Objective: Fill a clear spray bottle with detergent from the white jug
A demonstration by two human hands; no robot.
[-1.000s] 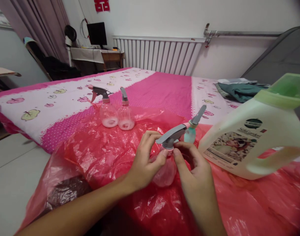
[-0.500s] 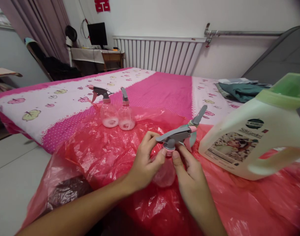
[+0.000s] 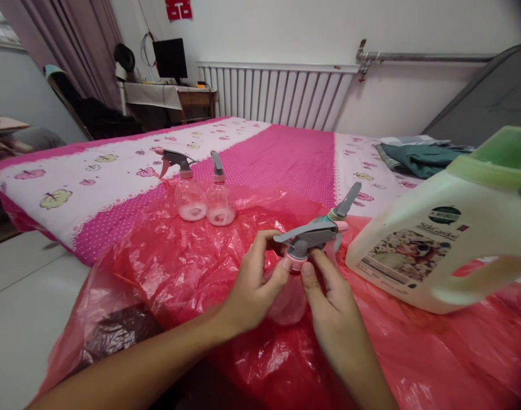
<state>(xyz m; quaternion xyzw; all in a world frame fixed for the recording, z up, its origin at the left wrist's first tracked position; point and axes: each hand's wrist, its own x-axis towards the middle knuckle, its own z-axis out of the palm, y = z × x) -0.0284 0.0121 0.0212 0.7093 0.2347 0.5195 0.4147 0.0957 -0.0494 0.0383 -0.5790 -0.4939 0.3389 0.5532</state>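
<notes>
Between my hands a clear pink spray bottle stands on red plastic sheeting. Its grey trigger head points to the right, above a pink collar. My left hand pinches the collar from the left with thumb and fingers. From the right, my right hand closes thumb and fingers on the same collar. Just behind, a greenish spray bottle is partly hidden by the trigger head and my right hand. Whether the collar is fully seated cannot be seen.
Two pink spray bottles with whitish liquid stand farther back on the left. A large pale detergent jug with a green cap stands close on the right. Folded dark green cloth lies on the bed. A person's blurred arm shows at the far left.
The trigger head has shifted slightly right and tilted a little, with both hands still on the collar. At the far left, part of another person has come into view.
</notes>
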